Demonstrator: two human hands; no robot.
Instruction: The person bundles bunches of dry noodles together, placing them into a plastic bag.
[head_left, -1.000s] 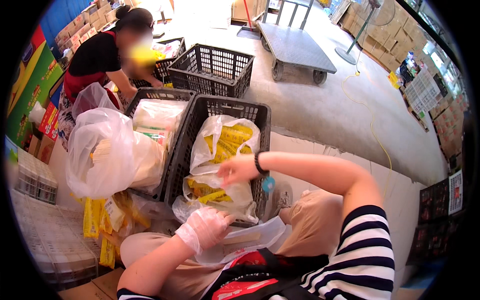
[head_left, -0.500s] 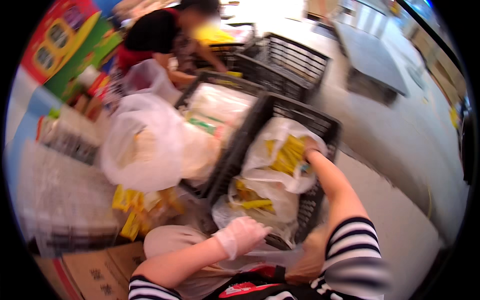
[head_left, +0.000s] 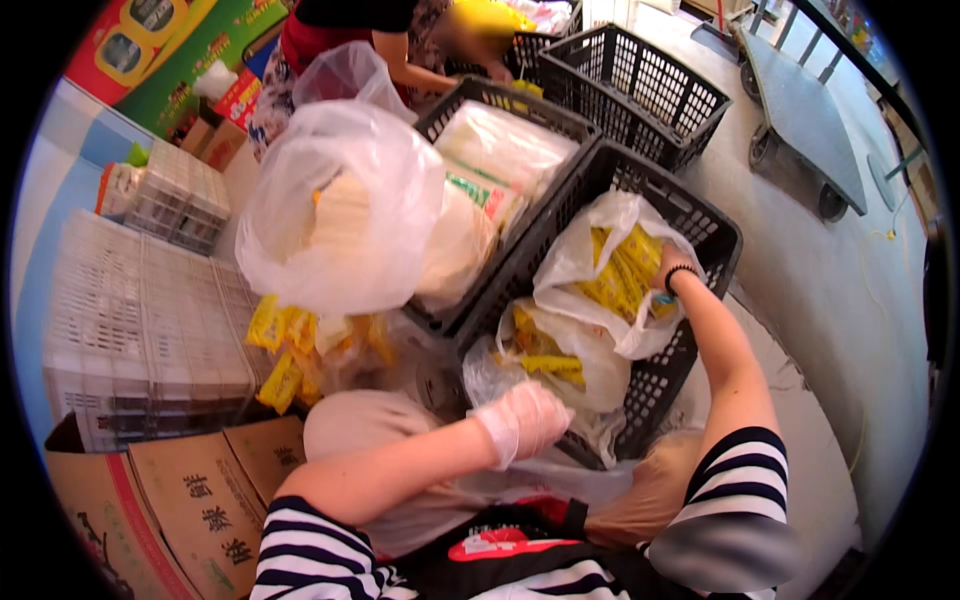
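Observation:
My left hand (head_left: pixel 523 418), in a thin clear glove, has its fingers curled closed at the near end of a black crate (head_left: pixel 722 240). Whatever it may hold is hidden. My right hand (head_left: pixel 674 262), with a dark beaded band at the wrist, reaches into a white plastic bag (head_left: pixel 570 278) in that crate. Its fingers are out of sight among yellow packets (head_left: pixel 625 275). Nearer me, a second plastic bag (head_left: pixel 603 372) holds more yellow packets (head_left: pixel 550 368), close to my left hand.
Left of the crate stands another crate (head_left: pixel 560 118) with packed plastic bags. A cloudy bag (head_left: pixel 300 225) bulges beside it, above loose yellow packets (head_left: pixel 290 375). Cardboard boxes (head_left: pixel 200 510) lie lower left. Beyond are a co-worker (head_left: pixel 345 40), an open crate (head_left: pixel 640 90) and a flat trolley (head_left: pixel 810 110).
The view has shifted, so the crates sit further right and higher in the picture. My right hand stays in the bag and my left stays closed by the crate's near end.

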